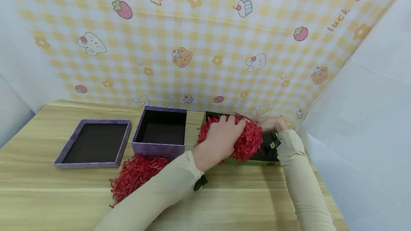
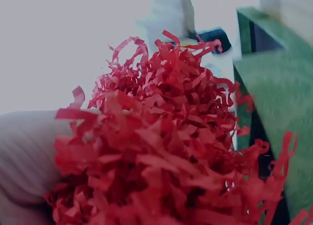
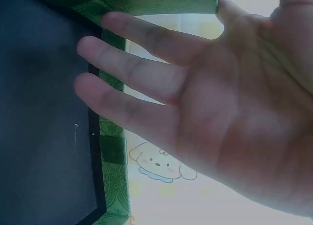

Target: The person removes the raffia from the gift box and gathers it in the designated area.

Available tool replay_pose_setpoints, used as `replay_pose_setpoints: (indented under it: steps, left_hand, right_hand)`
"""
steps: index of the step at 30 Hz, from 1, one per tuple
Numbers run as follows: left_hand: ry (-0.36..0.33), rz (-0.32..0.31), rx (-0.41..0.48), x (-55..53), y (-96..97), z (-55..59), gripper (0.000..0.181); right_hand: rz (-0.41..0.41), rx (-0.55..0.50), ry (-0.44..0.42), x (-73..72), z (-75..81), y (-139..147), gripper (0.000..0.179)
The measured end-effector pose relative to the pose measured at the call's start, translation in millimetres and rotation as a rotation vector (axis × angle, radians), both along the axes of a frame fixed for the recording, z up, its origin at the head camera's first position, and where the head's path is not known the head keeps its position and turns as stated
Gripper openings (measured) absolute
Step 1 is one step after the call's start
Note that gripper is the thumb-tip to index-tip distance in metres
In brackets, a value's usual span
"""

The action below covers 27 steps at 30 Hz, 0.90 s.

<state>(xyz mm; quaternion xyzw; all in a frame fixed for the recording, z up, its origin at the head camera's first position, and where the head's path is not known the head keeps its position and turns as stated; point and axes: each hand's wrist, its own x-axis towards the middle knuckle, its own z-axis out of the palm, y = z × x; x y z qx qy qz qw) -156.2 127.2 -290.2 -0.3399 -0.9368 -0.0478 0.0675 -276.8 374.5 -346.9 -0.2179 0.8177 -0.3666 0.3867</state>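
My left hand [image 1: 223,136] grips a large clump of red shredded paper [image 1: 248,140] over the green box [image 1: 234,160]. Strands fill most of the left wrist view, with part of the hand [image 2: 29,161] at its left edge. Beyond the clump, my right hand [image 1: 271,123] is at the back of the green box. The right wrist view shows that hand [image 3: 220,102] palm on, three fingers straight and reaching across the green rim [image 3: 115,181]. Another finger is partly hidden behind a green panel [image 3: 166,2]. The clump covers much of the green box's left part.
A purple box [image 1: 158,149] with a dark inside stands left of the green one, beside a shallow purple lid [image 1: 86,165]. More red shredded paper [image 1: 136,174] lies on the wooden table [image 1: 240,202] in front. A patterned cloth [image 1: 205,38] hangs behind.
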Motion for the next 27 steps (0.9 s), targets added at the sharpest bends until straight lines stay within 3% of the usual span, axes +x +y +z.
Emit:
replay_pose_setpoints:
  steps: [5,8,11,15,21,27]
  left_hand:
    - [0.064,-0.136,0.074,35.7,-13.9,-10.7,0.048]
    - [0.041,-0.2,0.086,52.8,-17.3,-19.3,0.049]
    - [-0.008,-0.236,0.074,63.3,-16.7,-29.4,0.053]
    - [-0.029,-0.225,0.033,68.2,-13.5,-45.6,0.054]
    - [-0.084,-0.168,0.006,66.4,-8.1,-73.6,0.054]
    - [-0.05,-0.083,0.02,64.6,-2.2,-102.2,0.059]
  right_hand:
    - [-0.019,-0.014,-0.053,-0.9,-1.4,-4.7,0.105]
    - [-0.046,0.014,-0.066,-0.6,-1.8,-6.1,0.102]
    - [-0.054,0.024,-0.072,-0.5,-2.0,-7.3,0.1]
    - [-0.048,0.021,-0.078,-0.4,-3.1,-7.1,0.102]
    - [-0.065,0.011,-0.102,3.0,-2.3,-5.3,0.102]
    - [-0.052,0.012,-0.088,3.9,-0.8,-5.0,0.1]
